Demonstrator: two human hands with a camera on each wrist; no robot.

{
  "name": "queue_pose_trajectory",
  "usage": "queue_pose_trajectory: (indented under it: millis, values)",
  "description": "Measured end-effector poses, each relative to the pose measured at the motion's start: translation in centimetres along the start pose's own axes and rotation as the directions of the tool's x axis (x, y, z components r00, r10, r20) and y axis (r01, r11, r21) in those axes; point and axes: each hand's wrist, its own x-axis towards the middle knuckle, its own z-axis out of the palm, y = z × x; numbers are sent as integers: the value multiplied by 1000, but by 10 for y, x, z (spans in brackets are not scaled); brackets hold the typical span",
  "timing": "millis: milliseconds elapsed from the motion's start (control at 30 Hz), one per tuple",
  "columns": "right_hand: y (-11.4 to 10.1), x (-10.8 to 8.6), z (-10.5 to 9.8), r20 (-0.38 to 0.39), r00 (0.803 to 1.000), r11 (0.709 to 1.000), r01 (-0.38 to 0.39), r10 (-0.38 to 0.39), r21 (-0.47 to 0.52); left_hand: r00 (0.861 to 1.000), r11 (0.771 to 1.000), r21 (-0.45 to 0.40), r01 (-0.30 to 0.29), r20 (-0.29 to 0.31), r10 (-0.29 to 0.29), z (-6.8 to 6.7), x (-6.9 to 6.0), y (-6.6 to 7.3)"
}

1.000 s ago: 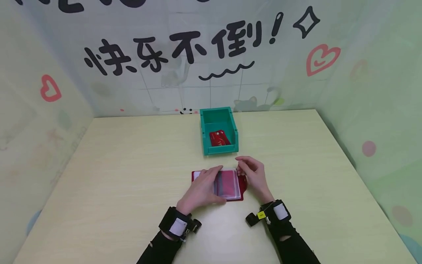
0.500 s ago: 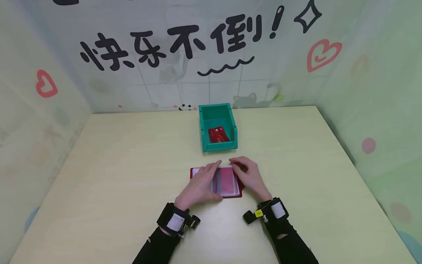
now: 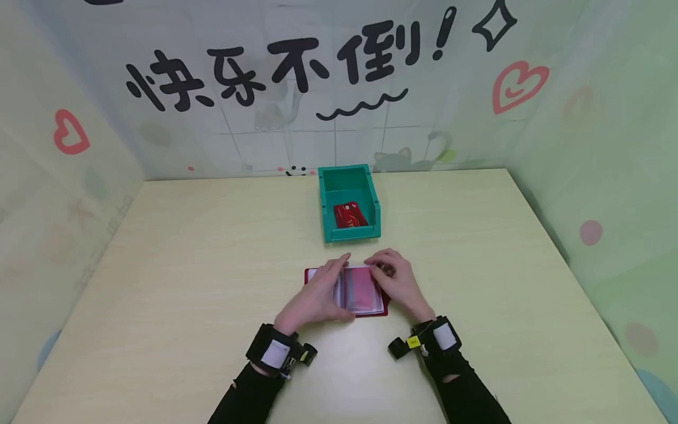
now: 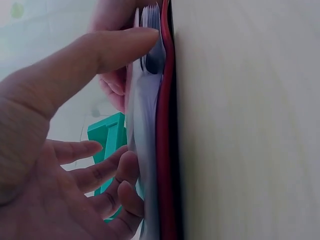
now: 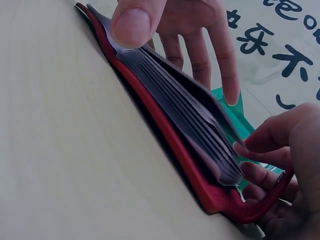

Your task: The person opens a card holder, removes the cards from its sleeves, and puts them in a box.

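Observation:
A red card holder [image 3: 385, 303] lies spread on the table with its stack of clear plastic sleeves [image 3: 362, 290] facing up; a pink panel shows through them. The left hand [image 3: 316, 298] rests across its left part, thumb at the near edge by the fold and fingers reaching toward the far edge, mostly extended. At the upper right, the right hand [image 3: 399, 281] pinches the corner of the top sleeve [image 5: 227, 122] between thumb and index finger. That sleeve stands slightly lifted from the stack in the right wrist view. The red closing strap [image 5: 270, 200] curves up against the right hand's other fingers.
A teal open-front bin [image 3: 352, 233] stands beyond the hands, toward the back of the light wooden table [image 3: 212, 247]. Inside it lies a red card [image 3: 350, 215]. Printed cloth walls [image 3: 238, 141] enclose the table at the back and both sides.
The right hand has moved left from beside the holder's right edge to the top sleeve's corner. The left hand has slid slightly left, uncovering more of the fold. The head view has tilted slightly.

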Motion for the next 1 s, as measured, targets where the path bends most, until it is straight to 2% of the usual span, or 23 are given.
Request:
queue_pose_trajectory:
  millis: [67, 200, 333, 467, 533, 600, 700, 767, 800, 867, 933, 1000]
  values:
    - [0, 1, -1, -2, 1000, 1000, 0, 0, 29, 1000, 1000, -14, -10, 3, 10, -1, 0, -1]
    - [-1, 1, -2, 10, 1000, 988, 13, -15, 156, 1000, 996, -84, -22, 13, 23, -3, 0, -5]
    - [1, -1, -2, 20, 994, 971, 99, -106, 216, 1000, 986, -167, -5, 9, 7, -5, 1, -13]
    - [-3, -5, 3, 40, 971, 968, 231, -236, 94, 999, 967, -253, 32, 11, -30, -11, 2, -21]
    - [-8, -8, 7, 60, 951, 953, 303, -302, -3, 999, 948, -314, 47, 29, -40, -16, 3, -25]
    - [-13, -9, 11, 78, 926, 919, 376, -369, -115, 998, 927, -371, 51, 51, -35, -21, 2, -29]
    - [-19, -12, 16, 96, 891, 852, 453, -444, -262, 996, 905, -421, 57, 80, -26, -29, 0, -34]
    - [-21, -14, 20, 105, 881, 818, 468, -461, -334, 995, 903, -424, 66, 97, -27, -34, -1, -37]
    - [-22, -15, 21, 108, 882, 810, 465, -459, -358, 994, 906, -417, 72, 102, -33, -36, -2, -38]
    - [-23, -16, 24, 120, 893, 812, 444, -433, -380, 993, 909, -408, 88, 104, -49, -39, -3, -42]
    - [-25, -18, 26, 127, 913, 829, 405, -387, -385, 992, 905, -411, 108, 106, -70, -41, -4, -46]
    - [-27, -18, 28, 129, 937, 855, 348, -323, -385, 987, 891, -426, 157, 109, -122, -42, -5, -49]
